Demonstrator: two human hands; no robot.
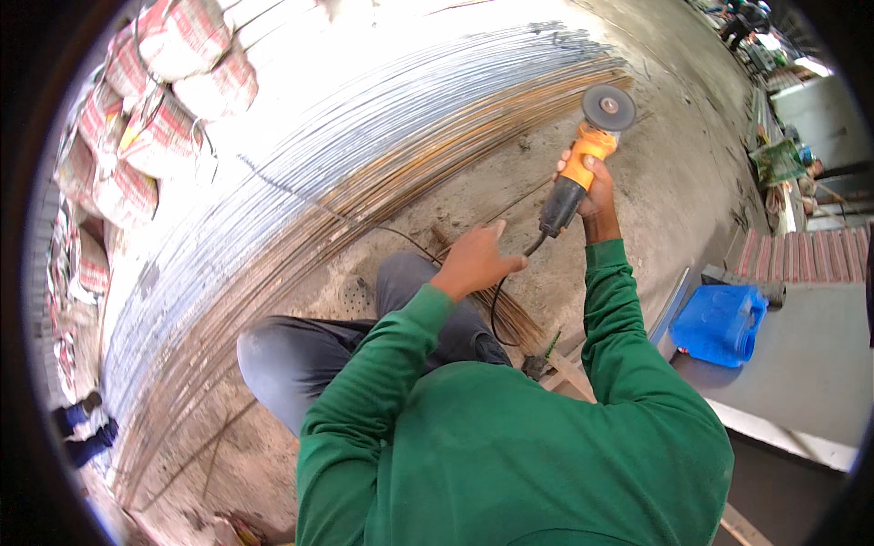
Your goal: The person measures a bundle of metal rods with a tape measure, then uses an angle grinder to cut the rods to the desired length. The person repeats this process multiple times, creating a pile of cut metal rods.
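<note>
An orange and black angle grinder [586, 164] with a dark disc [608, 106] is held up in my right hand [592, 187], disc pointing away from me. My left hand [473, 264] is open just left of the grinder's back end and its black cord [496, 314], with nothing visibly held in it. Below my left hand lies a bundle of short thin rods [510, 314] on the concrete floor [683, 182]. Long rebar rods [401, 155], some rusty and some grey, lie in a wide band across the floor in front and to the left of me.
Red-and-white sacks [159, 136] are piled at left. A blue jerrycan [715, 328] lies on a board at right, near a row of striped pieces [801, 255]. A person in dark clothes [742, 23] is far at top right; someone's dark legs [86, 437] show at lower left.
</note>
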